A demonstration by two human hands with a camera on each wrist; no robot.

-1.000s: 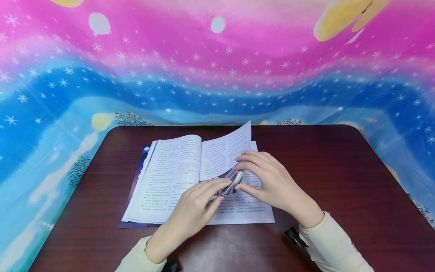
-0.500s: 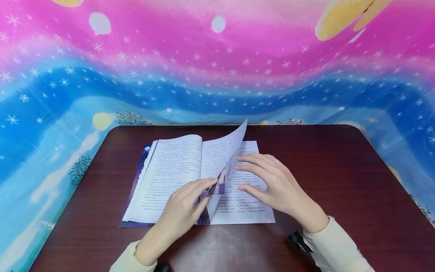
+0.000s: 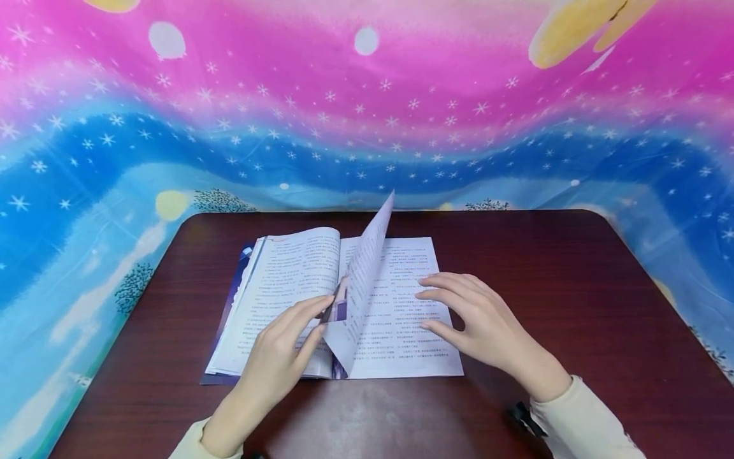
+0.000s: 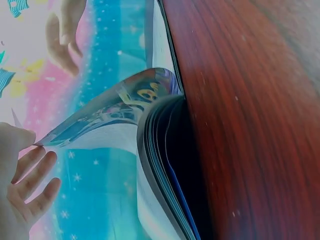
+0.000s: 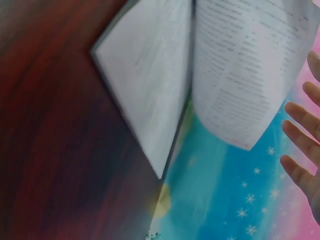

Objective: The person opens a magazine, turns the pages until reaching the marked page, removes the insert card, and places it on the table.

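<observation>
An open magazine (image 3: 275,287) with printed text lies on the dark wooden table. My left hand (image 3: 281,338) pinches the edge of a raised page (image 3: 367,274) between thumb and fingers, as the left wrist view shows with the hand (image 4: 25,175) at the page's edge (image 4: 100,110). That page stands nearly upright near the spine, a colour picture on one side. My right hand (image 3: 487,319) hovers over the right-hand page (image 3: 413,344), fingers spread and holding nothing. In the right wrist view its fingers (image 5: 300,112) are apart from the curved page (image 5: 240,70).
The brown table (image 3: 550,274) extends around the magazine on all sides. Behind it hangs a pink and blue cloth (image 3: 367,140) with snowflakes. A dark purple cover edge (image 3: 229,312) shows under the left pages.
The left hand has moved left, carrying the page from a low curl on the right to nearly upright. The right hand has come away from the page and shifted slightly right.
</observation>
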